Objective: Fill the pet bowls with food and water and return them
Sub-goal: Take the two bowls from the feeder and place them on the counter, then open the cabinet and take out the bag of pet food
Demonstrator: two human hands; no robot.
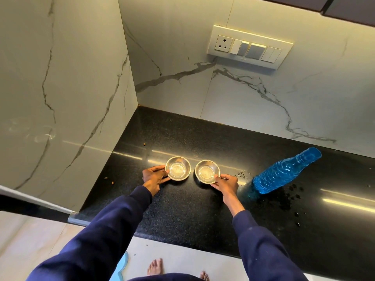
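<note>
Two small steel bowls stand side by side on the black counter [182, 209]. My left hand [154, 177] grips the left bowl [178, 168] at its left rim, thumb on the edge. My right hand [226, 183] pinches the right bowl [207, 171] at its near right rim. Both bowls look shiny inside, with no kibble or water that I can make out. A blue plastic water bottle [286, 171] stands to the right of the right bowl, its cap end away from me.
Water drops [242, 175] and dark wet spots lie on the counter around the bottle. A few kibble bits [112, 182] lie near the left wall. Marble walls close the back and left. A switch panel [249, 46] is on the back wall. Bare feet show on the floor below.
</note>
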